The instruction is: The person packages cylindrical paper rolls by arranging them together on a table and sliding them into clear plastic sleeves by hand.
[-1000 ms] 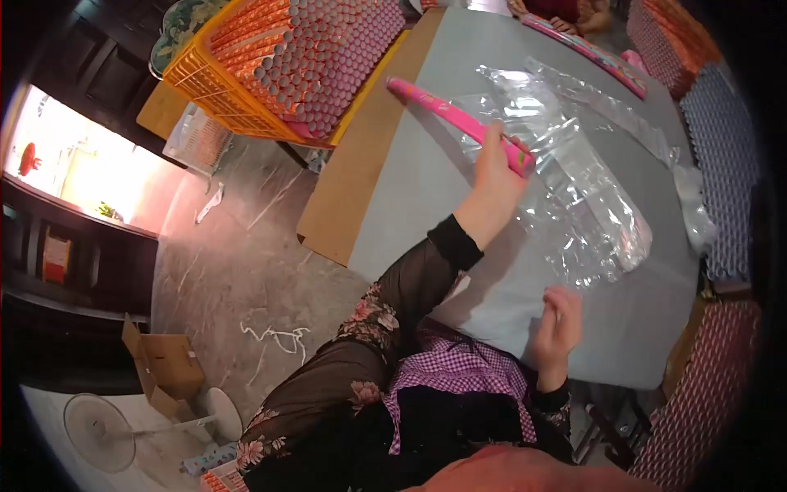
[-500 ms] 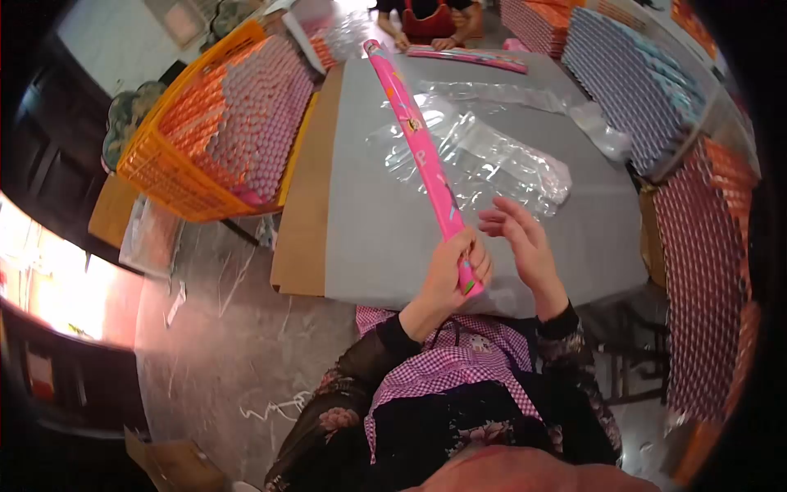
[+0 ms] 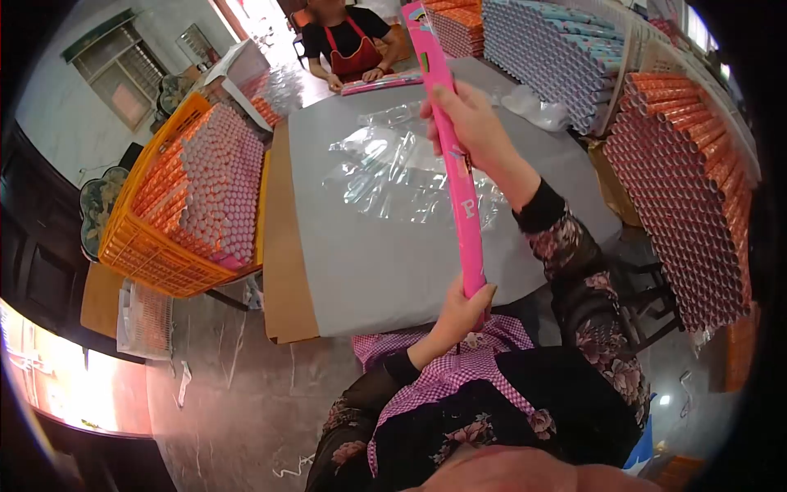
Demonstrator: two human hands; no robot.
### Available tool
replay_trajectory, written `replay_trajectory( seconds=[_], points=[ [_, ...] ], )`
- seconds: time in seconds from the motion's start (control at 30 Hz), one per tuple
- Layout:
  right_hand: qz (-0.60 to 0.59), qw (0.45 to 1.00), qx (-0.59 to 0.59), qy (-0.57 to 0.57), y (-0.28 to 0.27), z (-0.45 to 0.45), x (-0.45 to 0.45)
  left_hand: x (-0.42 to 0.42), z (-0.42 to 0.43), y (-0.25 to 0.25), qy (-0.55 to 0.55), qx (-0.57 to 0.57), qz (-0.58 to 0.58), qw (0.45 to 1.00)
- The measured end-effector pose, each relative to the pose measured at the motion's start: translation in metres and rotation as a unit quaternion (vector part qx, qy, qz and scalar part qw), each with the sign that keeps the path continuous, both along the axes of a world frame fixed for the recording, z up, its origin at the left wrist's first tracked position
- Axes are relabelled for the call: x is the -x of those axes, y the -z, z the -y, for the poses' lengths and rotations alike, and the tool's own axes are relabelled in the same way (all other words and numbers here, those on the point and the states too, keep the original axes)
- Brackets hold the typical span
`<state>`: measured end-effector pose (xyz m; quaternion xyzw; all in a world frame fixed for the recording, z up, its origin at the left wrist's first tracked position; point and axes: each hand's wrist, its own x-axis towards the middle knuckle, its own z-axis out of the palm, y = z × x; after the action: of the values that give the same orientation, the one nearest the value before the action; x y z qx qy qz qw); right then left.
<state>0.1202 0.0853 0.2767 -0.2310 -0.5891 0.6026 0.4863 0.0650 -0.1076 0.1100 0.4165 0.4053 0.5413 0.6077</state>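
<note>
A long pink printed wrapping paper roll rises upright and slightly tilted in front of me, over the near part of the table. My left hand is closed around its lower end, close to my checked apron. Higher up, my right hand wraps its upper part, with the fingers partly hidden behind it. Behind the roll, clear plastic sleeves lie crumpled on the grey table.
Across the table a person in a red apron has both hands at another roll. An orange crate full of rolls stands left. Stacked rolls rise at right, with blue ones behind. Cardboard edges the table's left side.
My right hand, open beside the roll before, has moved up and closed around its upper part. The roll now stands more upright and farther right. My view has tilted up.
</note>
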Motion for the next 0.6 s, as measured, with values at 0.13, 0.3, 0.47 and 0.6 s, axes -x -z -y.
replay_trajectory(
  seconds=[0.13, 0.3, 0.47, 0.6],
  points=[
    [-0.047, 0.993, -0.089, 0.065, -0.04, -0.017, -0.004, -0.011, 0.0, 0.011, -0.033, -0.017, -0.064, 0.997],
    [-0.038, 0.987, -0.142, 0.059, -0.063, -0.001, -0.004, -0.016, -0.007, 0.012, -0.012, -0.007, -0.07, 0.997],
    [0.108, 0.953, -0.283, 0.033, -0.052, 0.01, 0.003, 0.005, -0.024, 0.048, -0.041, -0.178, -0.198, 0.963],
    [0.21, 0.877, -0.43, -0.032, 0.012, 0.001, 0.005, 0.064, -0.024, -0.003, -0.2, -0.213, -0.308, 0.905]
  ],
)
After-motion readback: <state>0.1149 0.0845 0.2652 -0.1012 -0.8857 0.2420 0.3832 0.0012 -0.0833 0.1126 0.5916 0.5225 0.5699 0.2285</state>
